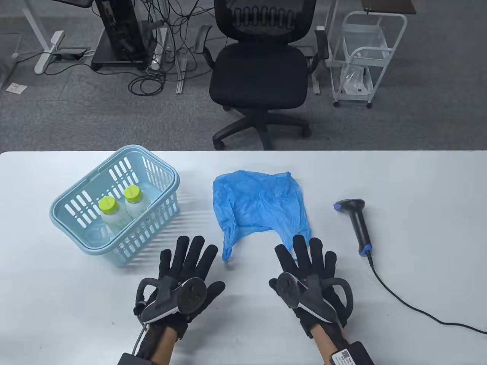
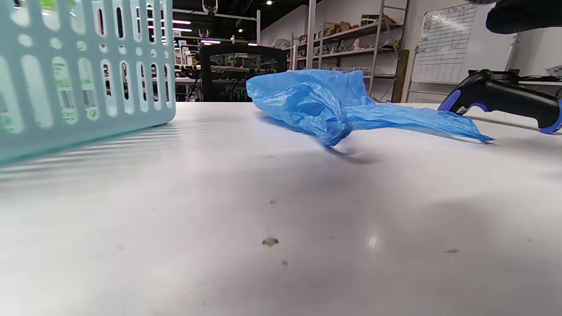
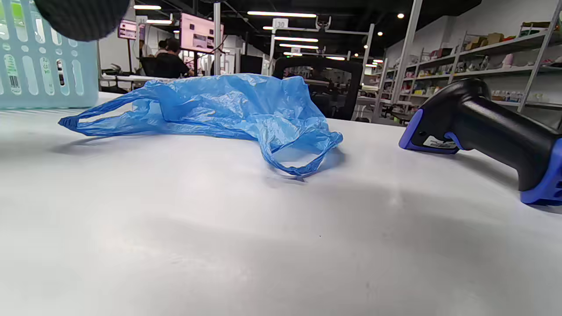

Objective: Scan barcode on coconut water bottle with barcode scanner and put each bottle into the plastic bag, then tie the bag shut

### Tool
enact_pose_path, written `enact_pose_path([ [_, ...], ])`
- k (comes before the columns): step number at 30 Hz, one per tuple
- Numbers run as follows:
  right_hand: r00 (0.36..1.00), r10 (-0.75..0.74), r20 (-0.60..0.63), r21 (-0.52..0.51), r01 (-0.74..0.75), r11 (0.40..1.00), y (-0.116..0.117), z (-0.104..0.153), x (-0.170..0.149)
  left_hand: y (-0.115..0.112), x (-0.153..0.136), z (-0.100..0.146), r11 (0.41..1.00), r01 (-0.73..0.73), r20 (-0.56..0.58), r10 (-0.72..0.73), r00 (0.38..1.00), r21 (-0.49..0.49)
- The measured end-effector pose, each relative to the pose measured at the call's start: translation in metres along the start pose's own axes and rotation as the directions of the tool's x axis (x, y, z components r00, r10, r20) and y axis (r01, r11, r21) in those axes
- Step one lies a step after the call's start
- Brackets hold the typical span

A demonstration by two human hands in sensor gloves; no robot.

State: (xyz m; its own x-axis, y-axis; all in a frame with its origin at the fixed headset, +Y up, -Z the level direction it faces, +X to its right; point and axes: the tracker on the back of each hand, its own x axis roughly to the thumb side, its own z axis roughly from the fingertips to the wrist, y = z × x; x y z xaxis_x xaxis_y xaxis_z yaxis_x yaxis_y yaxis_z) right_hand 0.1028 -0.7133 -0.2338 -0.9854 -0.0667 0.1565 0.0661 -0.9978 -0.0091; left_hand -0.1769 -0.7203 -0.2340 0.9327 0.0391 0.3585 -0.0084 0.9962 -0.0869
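Note:
Two coconut water bottles (image 1: 120, 213) with lime-green caps stand in a light blue basket (image 1: 72, 197) at the table's left. A crumpled blue plastic bag (image 1: 258, 201) lies flat in the middle, also seen as the bag (image 2: 316, 103) and the bag (image 3: 228, 107) in the wrist views. The black and blue barcode scanner (image 1: 357, 224) lies on its side at the right, cable trailing off to the right. My left hand (image 1: 186, 262) rests flat near the front edge, fingers spread, holding nothing. My right hand (image 1: 306, 260) lies flat too, its fingertips at the bag's near edge.
The white table (image 1: 418, 182) carries the scanner cable (image 1: 399, 300) curving toward the right edge. Beyond the far edge stand a black office chair (image 1: 262, 76) and a white cart (image 1: 365, 57). The basket wall (image 2: 66, 87) looms close at the left in the left wrist view.

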Motion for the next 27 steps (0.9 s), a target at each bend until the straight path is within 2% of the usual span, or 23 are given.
enact_pose_path([
  [6, 1.000, -0.020, 0.024, 0.018, 0.019, 1.000, -0.003, -0.001, 0.002, 0.004, -0.007, 0.002, 1.000, 0.006, -0.027, -0.005, 1.000, 0.021],
  [9, 0.996, -0.087, 0.024, 0.027, 0.086, 0.996, -0.013, -0.014, -0.003, 0.006, -0.010, 0.003, 0.999, 0.003, -0.042, -0.002, 0.999, 0.036],
  [12, 0.993, -0.116, 0.014, 0.032, 0.116, 0.993, -0.021, -0.039, -0.005, 0.006, -0.013, 0.004, 0.999, 0.011, -0.059, -0.009, 0.998, 0.034],
  [18, 0.998, -0.066, -0.004, 0.109, 0.066, 0.992, -0.019, -0.114, -0.002, 0.008, -0.022, 0.012, 0.999, -0.014, -0.122, 0.018, 0.992, 0.039],
  [23, 0.995, -0.096, -0.028, 0.262, 0.100, 0.960, 0.011, -0.168, -0.004, 0.007, -0.030, 0.017, 0.999, -0.032, -0.171, 0.037, 0.985, 0.031],
  [27, 0.995, -0.101, -0.022, 0.389, 0.101, 0.916, 0.038, -0.192, -0.003, 0.006, -0.035, 0.020, 0.999, -0.027, -0.197, 0.032, 0.980, 0.025],
])
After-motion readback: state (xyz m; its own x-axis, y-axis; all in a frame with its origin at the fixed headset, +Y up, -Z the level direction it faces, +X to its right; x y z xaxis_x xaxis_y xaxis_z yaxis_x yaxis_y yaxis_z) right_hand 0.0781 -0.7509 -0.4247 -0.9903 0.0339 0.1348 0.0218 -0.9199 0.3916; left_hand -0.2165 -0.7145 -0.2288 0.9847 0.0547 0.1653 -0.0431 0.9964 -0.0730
